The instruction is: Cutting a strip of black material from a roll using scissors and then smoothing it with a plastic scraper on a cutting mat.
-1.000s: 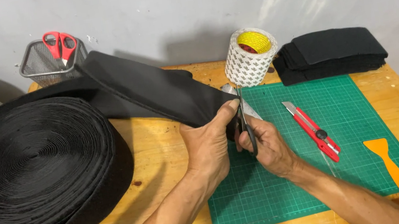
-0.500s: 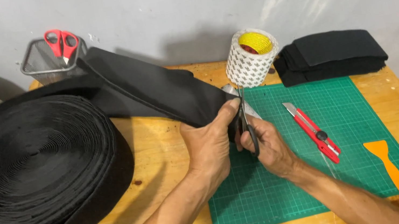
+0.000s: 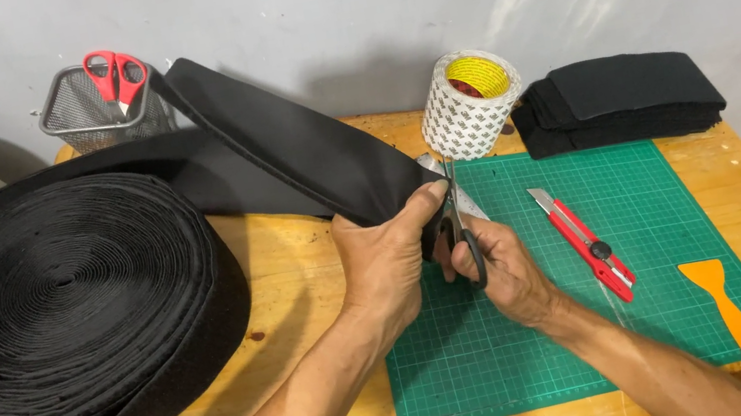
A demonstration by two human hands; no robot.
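Note:
My left hand (image 3: pixel 390 260) grips the free end of a wide black strip (image 3: pixel 298 144) that runs back to a big black roll (image 3: pixel 62 303) on the left of the wooden table (image 3: pixel 287 253). Beside it, my right hand (image 3: pixel 503 266) holds black-handled scissors (image 3: pixel 459 223), blades pointing up at the strip's end edge, over the near-left part of a green cutting mat (image 3: pixel 637 222). The blades are partly hidden by my left hand's fingers and the strip.
On the mat lies a red utility knife (image 3: pixel 585 241); an orange scraper (image 3: pixel 728 307) rests at its right edge. A patterned tape roll (image 3: pixel 469 104) and stacked black pieces (image 3: pixel 620 98) sit at the back. A mesh basket (image 3: pixel 84 111) holds red scissors (image 3: pixel 114 76).
Both hands have stayed almost still at the strip's end; the scissors keep their place at the edge. No clear shift in anything else.

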